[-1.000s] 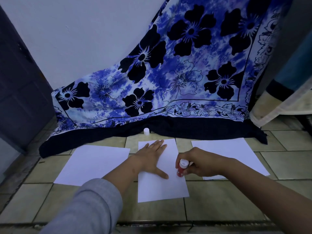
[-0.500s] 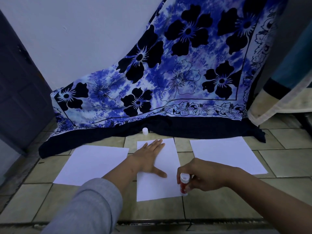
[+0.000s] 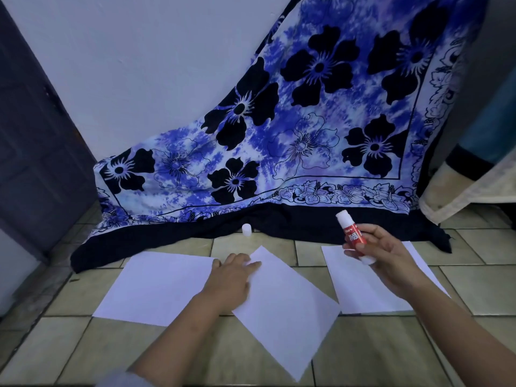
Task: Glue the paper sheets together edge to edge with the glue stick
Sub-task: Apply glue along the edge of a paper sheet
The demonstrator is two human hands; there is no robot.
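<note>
Three white paper sheets lie on the tiled floor. The middle sheet (image 3: 284, 314) is turned at an angle, its left edge next to the left sheet (image 3: 159, 289). My left hand (image 3: 233, 277) rests on the middle sheet's upper corner, fingers touching the paper. My right hand (image 3: 382, 258) is raised above the right sheet (image 3: 363, 286) and grips the uncapped red glue stick (image 3: 352, 229), white tip pointing up and left. The white cap (image 3: 246, 229) stands on the floor beyond the sheets.
A blue floral cloth (image 3: 307, 135) hangs down the wall and spreads its dark hem over the floor just behind the papers. A dark door (image 3: 30, 141) stands at the left. A pale fabric-covered object (image 3: 460, 191) sits at the far right.
My right hand lifted the glue stick off the middle sheet's edge, up and to the right. My left hand turned the middle sheet and shifted it toward the left sheet.
</note>
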